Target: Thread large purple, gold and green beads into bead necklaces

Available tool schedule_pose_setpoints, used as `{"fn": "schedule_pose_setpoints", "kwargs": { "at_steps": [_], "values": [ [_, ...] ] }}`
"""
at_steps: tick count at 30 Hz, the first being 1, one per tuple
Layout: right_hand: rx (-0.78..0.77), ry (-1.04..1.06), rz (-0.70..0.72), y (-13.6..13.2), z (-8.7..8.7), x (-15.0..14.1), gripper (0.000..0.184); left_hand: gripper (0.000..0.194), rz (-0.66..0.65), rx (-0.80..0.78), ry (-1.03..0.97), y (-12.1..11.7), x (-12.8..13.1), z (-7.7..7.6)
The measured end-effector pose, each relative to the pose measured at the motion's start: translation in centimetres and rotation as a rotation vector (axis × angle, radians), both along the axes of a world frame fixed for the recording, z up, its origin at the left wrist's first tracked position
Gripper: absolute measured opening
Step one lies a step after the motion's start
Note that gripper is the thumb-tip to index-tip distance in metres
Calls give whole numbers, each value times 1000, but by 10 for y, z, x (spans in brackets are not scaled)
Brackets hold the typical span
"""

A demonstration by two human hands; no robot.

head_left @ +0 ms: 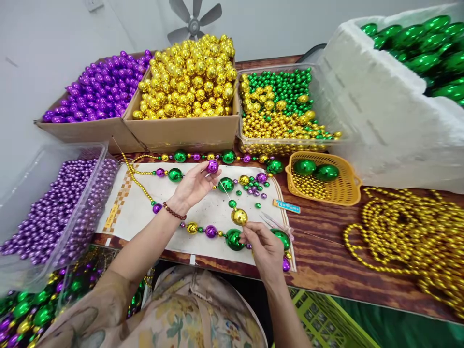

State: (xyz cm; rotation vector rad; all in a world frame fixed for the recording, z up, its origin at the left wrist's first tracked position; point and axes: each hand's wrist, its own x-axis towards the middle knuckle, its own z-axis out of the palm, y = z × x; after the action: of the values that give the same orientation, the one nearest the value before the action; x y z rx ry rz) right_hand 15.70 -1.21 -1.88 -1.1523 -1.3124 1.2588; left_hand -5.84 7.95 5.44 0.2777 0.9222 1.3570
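Note:
My left hand (194, 186) is raised over the white cloth (141, 222), its fingertips closed on a shiny purple bead (212, 166). Lower and to the right, my right hand (263, 244) pinches the strand by a large gold bead (239, 216). Above that gold bead sits a small green bead (232, 204), and a thin needle (225, 191) sticks up from it toward my left hand. Around both hands a bead strand (210, 231) of green, gold and purple beads loops over the cloth. Loose small green and purple beads (253, 186) lie near its right side.
Behind stand boxes of purple beads (97, 89) and gold beads (188, 79), and a clear bin (290, 141). At left is a tub of purple beads (60, 208). Rightward are a yellow basket (350, 186), a blue-labelled blade (286, 206), scissors (270, 221), gold bead strands (398, 237) and a foam box (377, 106).

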Motion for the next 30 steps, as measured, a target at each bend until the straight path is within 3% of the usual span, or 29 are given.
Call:
{"fn": "schedule_pose_setpoints", "kwargs": {
  "at_steps": [6, 14, 30],
  "values": [
    [7, -16, -15, 1, -2, -3, 16, 6, 69, 37, -33, -2, 11, 5],
    [-33, 5, -45, 1, -6, -4, 16, 6, 35, 131, 10, -10, 16, 5],
    [-83, 2, -67, -1, -2, -10, 20, 15, 34, 169, 30, -13, 18, 2]
  ]
}}
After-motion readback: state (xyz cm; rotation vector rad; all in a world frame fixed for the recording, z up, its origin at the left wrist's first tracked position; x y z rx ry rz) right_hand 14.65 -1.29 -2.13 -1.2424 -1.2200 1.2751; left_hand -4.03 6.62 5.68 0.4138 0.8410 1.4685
